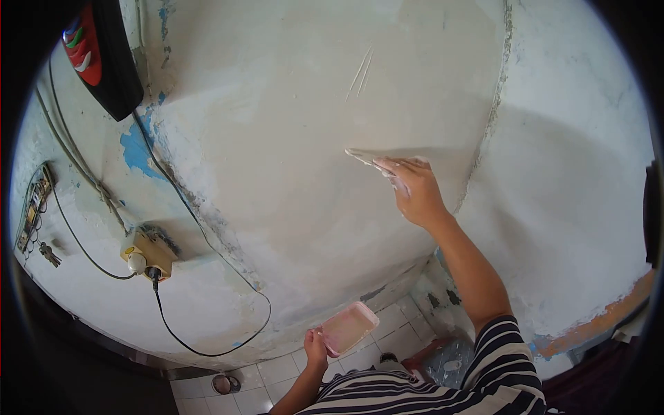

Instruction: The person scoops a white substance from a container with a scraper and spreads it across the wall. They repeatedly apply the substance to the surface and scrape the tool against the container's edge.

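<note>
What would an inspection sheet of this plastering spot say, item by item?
Surface: wall coated in grey filler, blue paint patches showing at the left.
Job's things: scraper blade pressed flat on the wall; pink tray held low.
Clutter: keys hanging at the left; small round tin on the floor tiles.
Grippers: right hand on the scraper; left hand gripping the tray.
Cables: black cable looping from a socket box.
Surroundings: nothing seen of other people.

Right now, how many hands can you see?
2. The right hand presses a scraper flat against the wall. The left hand holds a pink tray lower down, above the tiled floor.
</note>
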`<action>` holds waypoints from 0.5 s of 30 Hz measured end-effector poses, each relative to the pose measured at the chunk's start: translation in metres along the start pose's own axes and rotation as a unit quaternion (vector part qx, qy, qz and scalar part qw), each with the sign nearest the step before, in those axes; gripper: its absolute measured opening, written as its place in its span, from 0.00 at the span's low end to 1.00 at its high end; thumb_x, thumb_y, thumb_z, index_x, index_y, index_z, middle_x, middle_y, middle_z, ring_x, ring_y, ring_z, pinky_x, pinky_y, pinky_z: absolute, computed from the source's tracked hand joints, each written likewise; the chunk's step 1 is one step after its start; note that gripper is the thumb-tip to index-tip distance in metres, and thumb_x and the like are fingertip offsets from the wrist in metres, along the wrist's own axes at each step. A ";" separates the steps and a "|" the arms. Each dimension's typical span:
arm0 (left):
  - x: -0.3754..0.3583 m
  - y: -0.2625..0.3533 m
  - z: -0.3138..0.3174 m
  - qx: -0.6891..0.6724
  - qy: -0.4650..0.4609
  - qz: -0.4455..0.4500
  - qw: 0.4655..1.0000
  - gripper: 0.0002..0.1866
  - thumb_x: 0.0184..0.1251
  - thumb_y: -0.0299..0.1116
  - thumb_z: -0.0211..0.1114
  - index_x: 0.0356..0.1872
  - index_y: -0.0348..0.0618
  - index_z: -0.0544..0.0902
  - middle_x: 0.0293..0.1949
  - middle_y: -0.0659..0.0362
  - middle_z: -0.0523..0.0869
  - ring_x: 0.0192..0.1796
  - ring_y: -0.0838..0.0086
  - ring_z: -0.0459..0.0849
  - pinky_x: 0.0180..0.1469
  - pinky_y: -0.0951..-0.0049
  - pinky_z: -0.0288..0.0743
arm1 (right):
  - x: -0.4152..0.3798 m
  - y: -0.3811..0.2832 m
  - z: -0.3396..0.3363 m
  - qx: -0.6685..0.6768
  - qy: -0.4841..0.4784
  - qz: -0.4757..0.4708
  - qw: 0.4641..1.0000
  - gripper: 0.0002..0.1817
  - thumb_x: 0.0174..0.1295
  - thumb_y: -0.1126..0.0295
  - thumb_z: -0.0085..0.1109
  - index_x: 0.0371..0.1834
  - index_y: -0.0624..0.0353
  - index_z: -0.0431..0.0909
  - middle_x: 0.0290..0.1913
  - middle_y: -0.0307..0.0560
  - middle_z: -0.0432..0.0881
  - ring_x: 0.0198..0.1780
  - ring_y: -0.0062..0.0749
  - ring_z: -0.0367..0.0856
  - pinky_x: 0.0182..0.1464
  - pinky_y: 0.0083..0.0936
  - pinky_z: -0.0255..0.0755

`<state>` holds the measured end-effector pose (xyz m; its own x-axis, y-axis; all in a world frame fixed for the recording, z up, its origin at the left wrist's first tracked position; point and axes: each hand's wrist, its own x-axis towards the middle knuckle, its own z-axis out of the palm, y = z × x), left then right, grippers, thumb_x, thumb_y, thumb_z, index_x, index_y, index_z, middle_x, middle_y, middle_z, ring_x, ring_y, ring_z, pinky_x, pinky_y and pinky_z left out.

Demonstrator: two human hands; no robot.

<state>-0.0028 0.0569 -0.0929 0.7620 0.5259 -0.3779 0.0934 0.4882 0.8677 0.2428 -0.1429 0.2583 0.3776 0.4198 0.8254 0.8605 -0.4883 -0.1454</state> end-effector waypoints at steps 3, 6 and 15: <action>0.002 -0.007 0.000 0.012 -0.005 0.008 1.000 0.13 0.76 0.43 0.59 0.38 0.43 0.74 0.28 0.60 0.80 0.22 0.76 0.78 0.14 0.74 0.71 | 0.041 0.040 -0.026 0.092 0.138 0.023 0.986 0.21 0.65 0.79 0.53 0.59 0.50 0.83 0.48 0.50 0.87 0.51 0.46 0.85 0.56 0.38 0.73; 0.005 -0.017 -0.003 0.015 0.002 0.023 1.000 0.13 0.76 0.42 0.59 0.38 0.43 0.75 0.28 0.61 0.80 0.24 0.76 0.78 0.19 0.74 0.73 | 0.123 0.018 -0.089 0.030 0.237 0.079 0.968 0.21 0.63 0.78 0.55 0.58 0.52 0.83 0.47 0.54 0.87 0.45 0.49 0.85 0.50 0.37 0.78; 0.011 -0.020 -0.016 -0.007 0.018 0.010 1.000 0.12 0.76 0.42 0.59 0.38 0.44 0.75 0.30 0.61 0.80 0.26 0.76 0.78 0.23 0.73 0.74 | 0.015 -0.007 0.026 -0.099 0.123 -0.061 0.986 0.30 0.51 0.86 0.56 0.59 0.51 0.80 0.58 0.45 0.85 0.61 0.44 0.80 0.63 0.41 0.69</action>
<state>-0.0064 0.0640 -0.1193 0.7396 0.5606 -0.3726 0.0697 0.4867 0.8708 0.2510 -0.1129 0.2575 0.1608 0.2979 0.9409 0.8010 -0.5964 0.0519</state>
